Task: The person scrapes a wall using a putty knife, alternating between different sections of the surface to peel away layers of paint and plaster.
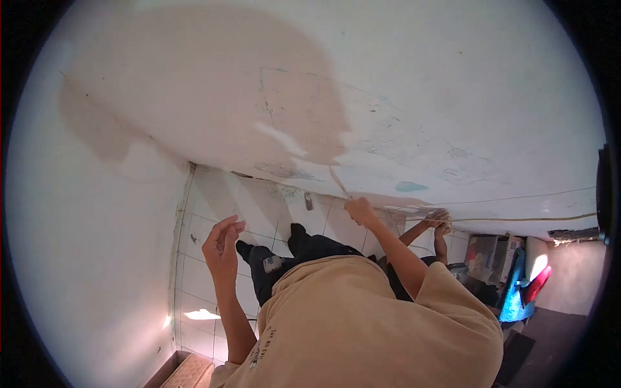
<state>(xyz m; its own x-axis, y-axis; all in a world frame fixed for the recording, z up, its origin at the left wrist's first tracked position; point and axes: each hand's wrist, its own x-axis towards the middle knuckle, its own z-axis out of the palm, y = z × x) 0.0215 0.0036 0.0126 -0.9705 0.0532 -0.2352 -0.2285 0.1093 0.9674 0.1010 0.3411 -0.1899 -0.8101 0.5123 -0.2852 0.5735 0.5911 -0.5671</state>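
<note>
The shirt (381,317) reads "SAY NO EVIL", the right hand (362,211) has its fingers clamped on a stick (338,180) jutting past them near the wall's (401,123) lower edge, and the left hand's (222,242) are loosely bent.

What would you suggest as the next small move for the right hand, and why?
I would probably guide the tool in the right hand slightly sideways towards the blue-green patch. The hand already grips the tool, its far end points at the wall, and the patch lies close by. Whether the tip touches the wall is unclear.
</note>
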